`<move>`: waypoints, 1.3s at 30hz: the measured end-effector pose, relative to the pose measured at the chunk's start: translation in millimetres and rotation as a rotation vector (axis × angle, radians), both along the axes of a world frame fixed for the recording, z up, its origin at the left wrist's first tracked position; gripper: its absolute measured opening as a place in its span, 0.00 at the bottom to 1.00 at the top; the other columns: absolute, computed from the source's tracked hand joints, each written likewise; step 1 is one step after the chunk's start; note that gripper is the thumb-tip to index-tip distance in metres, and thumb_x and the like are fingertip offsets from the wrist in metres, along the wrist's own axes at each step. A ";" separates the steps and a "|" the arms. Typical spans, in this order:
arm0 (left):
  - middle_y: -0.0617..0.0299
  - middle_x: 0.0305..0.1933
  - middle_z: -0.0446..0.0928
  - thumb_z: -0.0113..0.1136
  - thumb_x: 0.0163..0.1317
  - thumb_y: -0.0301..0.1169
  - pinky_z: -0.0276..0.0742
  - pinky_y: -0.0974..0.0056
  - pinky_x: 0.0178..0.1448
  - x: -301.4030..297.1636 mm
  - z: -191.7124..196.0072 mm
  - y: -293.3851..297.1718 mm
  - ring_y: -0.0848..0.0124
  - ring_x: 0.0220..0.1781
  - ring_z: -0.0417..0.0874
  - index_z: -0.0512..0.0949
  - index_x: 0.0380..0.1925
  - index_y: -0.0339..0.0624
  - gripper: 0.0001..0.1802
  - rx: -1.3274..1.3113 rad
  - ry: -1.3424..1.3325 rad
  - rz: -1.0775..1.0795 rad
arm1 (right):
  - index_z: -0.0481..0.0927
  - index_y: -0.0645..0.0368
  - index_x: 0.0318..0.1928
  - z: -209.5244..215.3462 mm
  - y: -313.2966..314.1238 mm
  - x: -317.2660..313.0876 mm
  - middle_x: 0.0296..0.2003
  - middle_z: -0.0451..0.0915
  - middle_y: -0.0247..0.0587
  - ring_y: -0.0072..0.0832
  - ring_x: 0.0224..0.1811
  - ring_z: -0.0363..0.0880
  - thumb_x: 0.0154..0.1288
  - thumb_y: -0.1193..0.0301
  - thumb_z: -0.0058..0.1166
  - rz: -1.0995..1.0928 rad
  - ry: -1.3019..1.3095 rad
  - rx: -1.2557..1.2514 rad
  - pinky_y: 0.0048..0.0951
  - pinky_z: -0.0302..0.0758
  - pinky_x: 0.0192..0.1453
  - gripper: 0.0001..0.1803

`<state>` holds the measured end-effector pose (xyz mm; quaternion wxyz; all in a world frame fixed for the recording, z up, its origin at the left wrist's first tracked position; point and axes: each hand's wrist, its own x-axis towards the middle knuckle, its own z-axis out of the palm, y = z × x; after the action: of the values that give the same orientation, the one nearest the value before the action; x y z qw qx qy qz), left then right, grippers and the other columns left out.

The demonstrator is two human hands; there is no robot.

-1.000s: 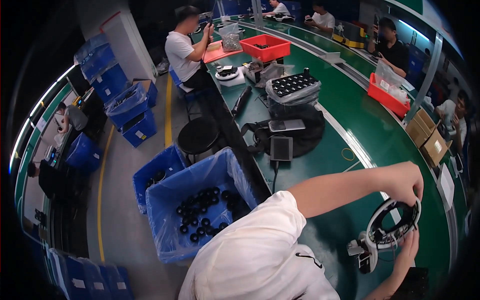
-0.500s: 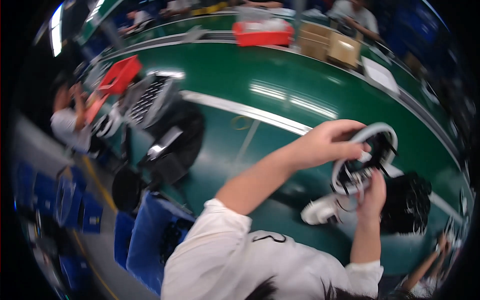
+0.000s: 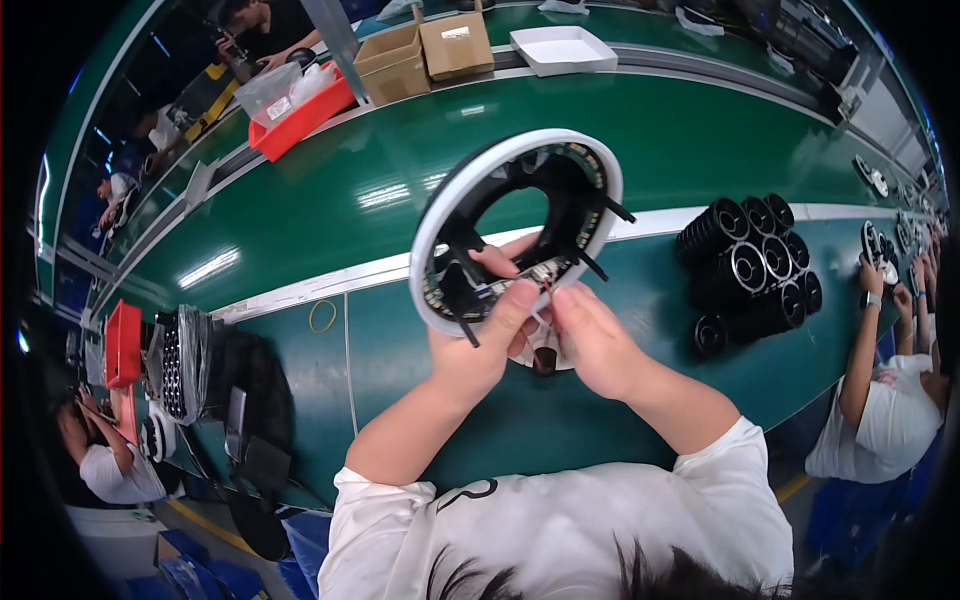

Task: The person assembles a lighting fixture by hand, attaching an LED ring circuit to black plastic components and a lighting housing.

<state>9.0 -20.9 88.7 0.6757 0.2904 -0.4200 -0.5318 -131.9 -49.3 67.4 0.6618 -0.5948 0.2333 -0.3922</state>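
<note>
A white ring-shaped housing (image 3: pixel 470 190) with a black inner part and several thin black pins is held up over the green conveyor table (image 3: pixel 330 200). My left hand (image 3: pixel 480 345) grips its lower rim, thumb on the edge. My right hand (image 3: pixel 590 340) is at the same lower rim, its fingertips pinching a small part with red and white wires (image 3: pixel 535 285) inside the ring. Below the hands a dark round piece (image 3: pixel 545 360) shows, mostly hidden.
A cluster of black cylindrical parts (image 3: pixel 755 270) lies on the table to the right. A red bin (image 3: pixel 300 110), cardboard boxes (image 3: pixel 420 50) and a white tray (image 3: pixel 560 48) sit at the far side. Black trays (image 3: pixel 185 365) are left. Other people work at both ends.
The view has swung round from the aisle to straight over the table. The ring now sits large and centred, with both hands closer together on its lower rim.
</note>
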 end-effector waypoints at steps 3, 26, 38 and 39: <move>0.39 0.52 0.71 0.60 0.57 0.26 0.75 0.75 0.28 -0.7 3.7 -5.8 0.72 0.33 0.78 0.65 0.35 0.39 0.12 -0.143 -0.014 0.056 | 0.73 0.64 0.38 15.1 6.0 0.8 0.29 0.75 0.40 0.25 0.25 0.71 0.72 0.58 0.28 0.031 -0.003 -0.038 0.26 0.69 0.32 0.23; 0.60 0.37 0.74 0.65 0.53 0.26 0.73 0.64 0.50 23.4 19.5 -5.0 0.64 0.52 0.77 0.71 0.34 0.35 0.13 -0.189 -0.462 0.164 | 0.75 0.64 0.32 52.8 3.7 -20.7 0.22 0.77 0.39 0.22 0.22 0.74 0.57 0.72 0.54 -0.157 0.571 -0.383 0.22 0.69 0.27 0.07; 0.63 0.32 0.75 0.66 0.52 0.26 0.73 0.70 0.40 39.0 38.1 3.8 0.75 0.36 0.77 0.72 0.33 0.36 0.12 -0.027 -0.401 0.056 | 0.81 0.55 0.33 47.0 -4.3 -23.7 0.22 0.77 0.33 0.29 0.20 0.75 0.50 0.73 0.59 -0.451 0.438 -1.047 0.27 0.69 0.26 0.07; 0.63 0.32 0.75 0.66 0.52 0.26 0.73 0.70 0.40 38.8 39.1 3.8 0.75 0.36 0.77 0.72 0.33 0.36 0.12 -0.026 -0.401 0.059 | 0.80 0.53 0.33 48.4 -3.8 -24.9 0.21 0.76 0.32 0.29 0.21 0.75 0.51 0.72 0.59 -0.449 0.474 -1.047 0.28 0.71 0.26 0.06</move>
<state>47.8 -17.1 127.7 0.5975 0.3937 -0.5444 -0.4379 -156.8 -53.2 115.8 0.1132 -0.8482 0.2700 -0.4414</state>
